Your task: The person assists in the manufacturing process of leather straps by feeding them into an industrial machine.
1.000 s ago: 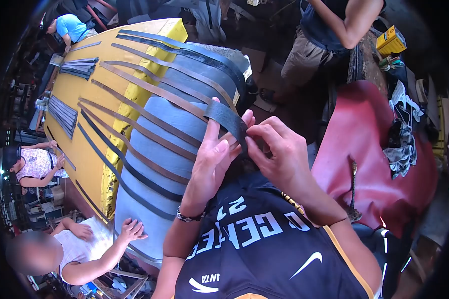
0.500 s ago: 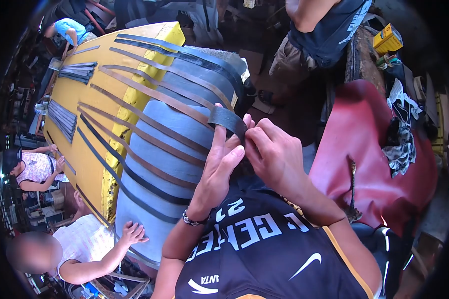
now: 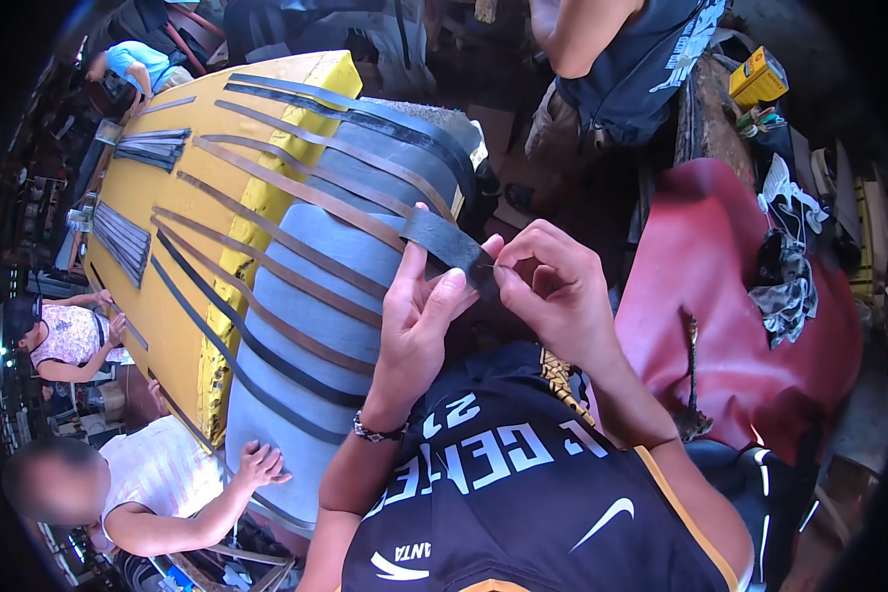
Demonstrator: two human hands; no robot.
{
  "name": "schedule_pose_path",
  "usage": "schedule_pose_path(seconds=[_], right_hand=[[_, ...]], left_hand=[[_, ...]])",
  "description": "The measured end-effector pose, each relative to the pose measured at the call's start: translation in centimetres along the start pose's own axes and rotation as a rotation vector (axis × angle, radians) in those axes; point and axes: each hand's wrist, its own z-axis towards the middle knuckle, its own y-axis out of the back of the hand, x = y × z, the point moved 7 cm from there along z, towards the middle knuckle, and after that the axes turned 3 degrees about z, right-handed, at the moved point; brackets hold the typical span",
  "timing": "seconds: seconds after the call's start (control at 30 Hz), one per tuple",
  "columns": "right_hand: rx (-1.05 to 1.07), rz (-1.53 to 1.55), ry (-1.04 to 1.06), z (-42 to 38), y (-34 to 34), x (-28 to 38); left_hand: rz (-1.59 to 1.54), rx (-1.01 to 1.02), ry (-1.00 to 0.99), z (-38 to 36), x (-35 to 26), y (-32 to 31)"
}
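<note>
In the head view, a dark strip [image 3: 442,240] curves over the left hand [image 3: 419,306] at the centre of the frame, held in that loose grip. Just right of centre, the right hand [image 3: 559,284] pinches at the strip's end; what its fingertips clasp cannot be told. The strip looks light and bendy, best held near its ends.

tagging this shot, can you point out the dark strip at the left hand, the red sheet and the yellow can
Dark strip [image 3: 444,240]: head view, on its broad curved face
Red sheet [image 3: 728,296]: head view, near its middle
Yellow can [image 3: 759,81]: head view, on its side
</note>
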Motion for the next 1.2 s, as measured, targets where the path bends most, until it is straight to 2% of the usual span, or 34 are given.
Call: schedule_pose_path(seconds=[0.07,0.17,0.27,0.47,0.77,0.9,1.07,1.17,1.2], right_hand=[[-0.024,0.082,-0.005,-0.1,0.1,-0.5],[-0.066,-0.021,0.019,0.1,0.4,0.3],[-0.079,-0.169,0.145,0.0,0.0,2.0],[-0.069,-0.298,0.138,-0.2,-0.6,1.6],[-0.037,-0.596,0.173,-0.5,-1.0,2.3],[0.049,-0.693,0.177,-0.2,-1.3,2.4],[0.084,-0.59,0.183,0.4,-1.2,1.9],[0.076,-0.524,0.197,0.5,-1.0,1.8],[0.062,-0.503,0.199,0.6,-0.9,1.7]], left_hand=[[0.017,-0.01,-0.004,0.1,-0.1,0.0],[0.072,-0.013,-0.013,0.1,0.0,0.3],[0.165,-0.051,-0.007,-0.1,0.3,0.8],[0.637,-0.063,-0.031,-0.8,-0.6,0.1],[1.016,-0.016,-0.287,-0.7,-0.9,-2.4],[1.106,0.041,-0.378,-0.6,-0.9,-3.3],[1.162,0.044,-0.468,-0.7,-0.9,-3.4],[1.087,0.01,-0.397,-0.8,-1.0,-3.0],[1.046,-0.006,-0.309,-0.8,-0.9,-2.7]])
